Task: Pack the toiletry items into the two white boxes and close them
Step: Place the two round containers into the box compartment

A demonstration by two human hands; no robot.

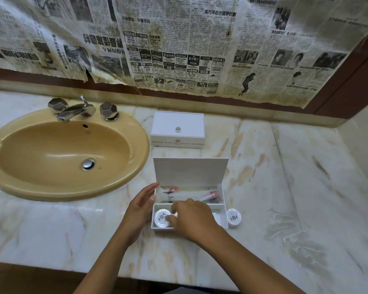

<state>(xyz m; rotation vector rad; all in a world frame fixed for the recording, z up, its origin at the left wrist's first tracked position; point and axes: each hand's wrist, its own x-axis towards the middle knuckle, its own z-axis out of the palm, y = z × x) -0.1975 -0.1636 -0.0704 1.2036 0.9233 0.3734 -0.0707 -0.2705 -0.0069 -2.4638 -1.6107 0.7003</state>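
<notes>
The right hand (191,217) covers the middle of the open box's (225,217) front compartment; whether its fingertips grip anything cannot be told. Both forearms run off at six o'clock, the sink (15,187) at nine

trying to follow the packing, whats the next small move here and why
Probably release the round soap the right hand is setting into the open box, then reach for the second round soap, which sits outside on the counter.

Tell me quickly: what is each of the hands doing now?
Left hand: open, resting against the open box.
Right hand: pinching a round soap in it.
</notes>
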